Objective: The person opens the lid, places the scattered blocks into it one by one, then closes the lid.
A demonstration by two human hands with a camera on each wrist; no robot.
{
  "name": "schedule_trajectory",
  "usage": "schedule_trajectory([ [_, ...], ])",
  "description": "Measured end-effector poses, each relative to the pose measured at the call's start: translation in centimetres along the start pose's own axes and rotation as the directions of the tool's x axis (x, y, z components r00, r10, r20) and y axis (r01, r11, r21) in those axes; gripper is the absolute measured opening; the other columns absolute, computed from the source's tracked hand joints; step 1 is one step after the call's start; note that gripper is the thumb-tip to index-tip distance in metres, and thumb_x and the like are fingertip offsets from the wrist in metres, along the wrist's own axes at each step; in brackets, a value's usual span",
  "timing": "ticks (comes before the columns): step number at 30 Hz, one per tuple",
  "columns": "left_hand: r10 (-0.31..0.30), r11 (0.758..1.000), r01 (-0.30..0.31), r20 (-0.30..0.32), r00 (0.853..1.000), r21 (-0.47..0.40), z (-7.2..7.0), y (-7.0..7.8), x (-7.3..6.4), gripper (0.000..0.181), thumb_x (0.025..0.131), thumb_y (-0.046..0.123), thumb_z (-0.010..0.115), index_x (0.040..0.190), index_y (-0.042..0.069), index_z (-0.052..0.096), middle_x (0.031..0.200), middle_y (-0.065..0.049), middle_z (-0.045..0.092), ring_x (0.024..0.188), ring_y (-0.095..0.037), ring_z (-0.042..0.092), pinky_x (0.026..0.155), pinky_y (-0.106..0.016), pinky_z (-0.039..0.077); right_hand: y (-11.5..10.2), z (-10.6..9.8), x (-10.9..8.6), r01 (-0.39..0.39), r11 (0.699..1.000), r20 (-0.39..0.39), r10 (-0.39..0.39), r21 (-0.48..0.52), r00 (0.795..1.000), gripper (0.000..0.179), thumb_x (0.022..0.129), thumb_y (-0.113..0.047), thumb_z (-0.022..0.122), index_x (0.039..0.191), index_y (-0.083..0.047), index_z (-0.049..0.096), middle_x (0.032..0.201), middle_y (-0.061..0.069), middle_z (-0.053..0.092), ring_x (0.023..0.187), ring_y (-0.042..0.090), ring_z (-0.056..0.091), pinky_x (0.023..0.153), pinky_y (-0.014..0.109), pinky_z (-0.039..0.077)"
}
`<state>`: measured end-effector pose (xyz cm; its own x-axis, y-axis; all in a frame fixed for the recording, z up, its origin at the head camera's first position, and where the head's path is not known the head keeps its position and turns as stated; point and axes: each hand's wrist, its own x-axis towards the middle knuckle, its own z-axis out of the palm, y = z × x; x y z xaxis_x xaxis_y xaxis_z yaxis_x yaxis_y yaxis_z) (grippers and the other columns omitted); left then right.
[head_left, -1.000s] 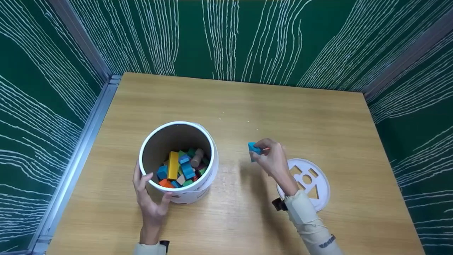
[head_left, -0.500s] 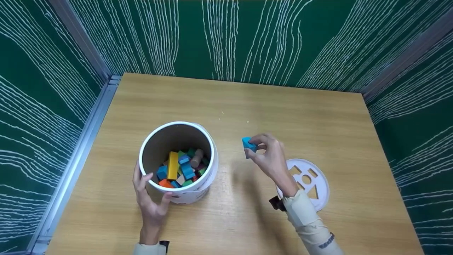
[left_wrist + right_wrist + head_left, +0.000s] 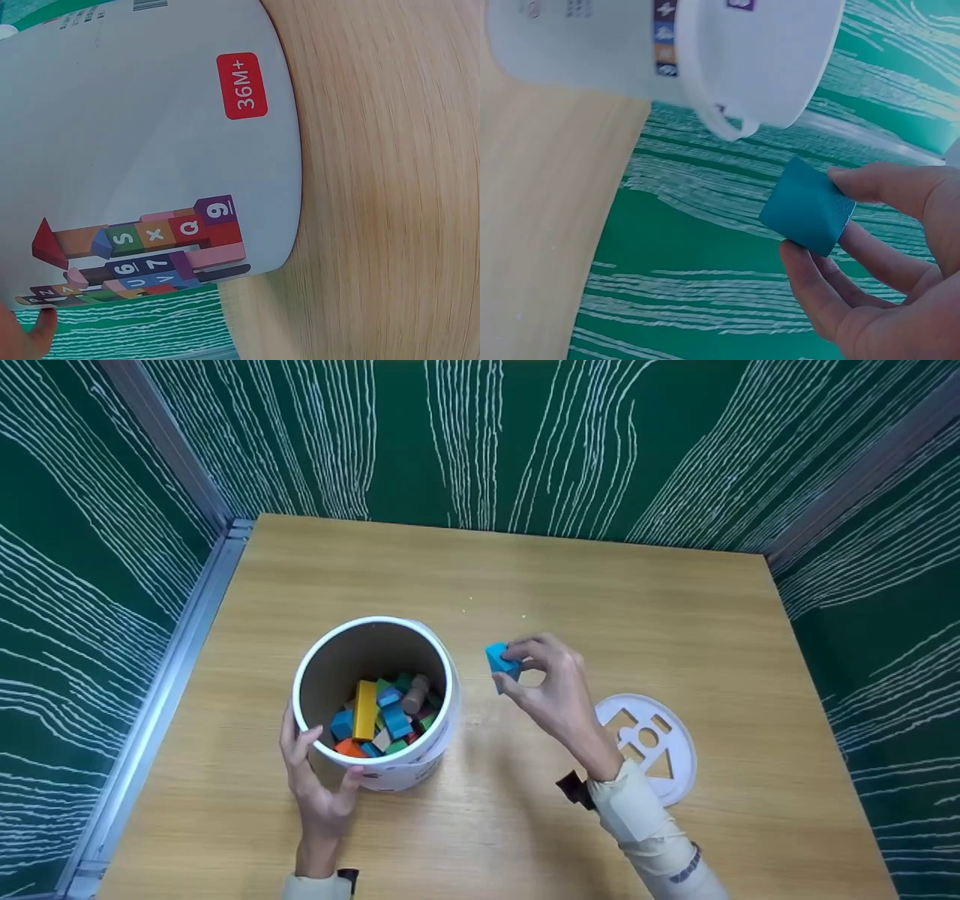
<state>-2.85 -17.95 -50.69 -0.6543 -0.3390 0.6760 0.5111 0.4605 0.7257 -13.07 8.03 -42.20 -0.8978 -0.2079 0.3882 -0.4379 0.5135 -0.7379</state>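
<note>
Between the thumb and fingertips of my right hand (image 3: 553, 679) is a blue wooden block (image 3: 502, 661) with a sloped, triangular face. It is held above the table, a short way right of a white bucket (image 3: 375, 622). The right wrist view shows the same block (image 3: 806, 206) pinched, with the bucket (image 3: 765, 60) beyond it. Inside the bucket lie mixed coloured blocks, among them a long yellow block (image 3: 365, 711) and a grey cylinder (image 3: 415, 695). My left hand (image 3: 319, 795) grips the bucket at its front left, fingers round the wall and thumb at the rim.
A round white lid (image 3: 681, 750) with shaped cut-outs lies on the wooden table (image 3: 480, 840), partly behind my right forearm. Green panels (image 3: 405, 442) with white wavy lines stand around the table. A few tiny pale specks dot the tabletop.
My right hand has moved left and a little farther back with the blue block, closer to the bucket. My left hand and the bucket have stayed in place.
</note>
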Motion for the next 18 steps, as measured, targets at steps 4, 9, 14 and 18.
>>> schedule_trajectory([
  [4, -0.015, 1.0, 0.014, 0.004, 1.0, 0.009, -0.1, 0.1, 0.0, 0.068, 0.086, 0.048, 0.062, 0.115, -0.009, 0.04, 0.14, -0.038, 0.025, 0.134, -0.029, 0.028, 0.111, -0.033, 0.027, -1.3, 0.4, 0.3, 0.055, 0.998, 0.014, -0.055, 0.019, 0.998, 0.02, 0.074, -0.007, 0.08, 0.09, 0.0, 0.071, 0.101, 0.008, 0.063, 0.091, 0.019, 0.062, 0.075, 0.029, 0.056],
  [9, -0.023, 1.0, 0.023, 0.001, 1.0, 0.012, -0.1, 0.2, 0.0, 0.068, 0.087, 0.049, 0.061, 0.115, -0.01, 0.04, 0.142, -0.036, 0.026, 0.134, -0.03, 0.028, 0.111, -0.033, 0.027, -2.6, 0.9, 0.7, 0.116, 0.993, 0.046, -0.118, 0.037, 0.992, 0.022, 0.075, -0.011, 0.08, 0.094, -0.004, 0.072, 0.102, 0.005, 0.063, 0.091, 0.016, 0.061, 0.076, 0.027, 0.055],
  [14, -0.028, 1.0, 0.028, 0.001, 1.0, 0.007, 0.0, 0.3, 0.0, 0.067, 0.087, 0.049, 0.061, 0.115, -0.008, 0.04, 0.142, -0.036, 0.025, 0.135, -0.031, 0.028, 0.111, -0.034, 0.026, -3.8, 1.3, 1.1, 0.146, 0.988, 0.087, -0.149, 0.043, 0.985, 0.023, 0.076, -0.012, 0.079, 0.097, -0.006, 0.072, 0.103, 0.002, 0.063, 0.091, 0.011, 0.059, 0.078, 0.023, 0.053],
  [18, -0.038, 0.999, 0.038, 0.004, 0.999, 0.012, 0.0, 0.3, -0.1, 0.067, 0.087, 0.049, 0.061, 0.116, -0.008, 0.04, 0.143, -0.036, 0.025, 0.135, -0.03, 0.027, 0.112, -0.035, 0.025, -4.4, 1.6, 1.2, 0.146, 0.989, 0.109, -0.148, 0.03, 0.983, 0.024, 0.076, -0.014, 0.079, 0.098, -0.007, 0.073, 0.104, 0.001, 0.063, 0.091, 0.01, 0.059, 0.078, 0.023, 0.053],
])
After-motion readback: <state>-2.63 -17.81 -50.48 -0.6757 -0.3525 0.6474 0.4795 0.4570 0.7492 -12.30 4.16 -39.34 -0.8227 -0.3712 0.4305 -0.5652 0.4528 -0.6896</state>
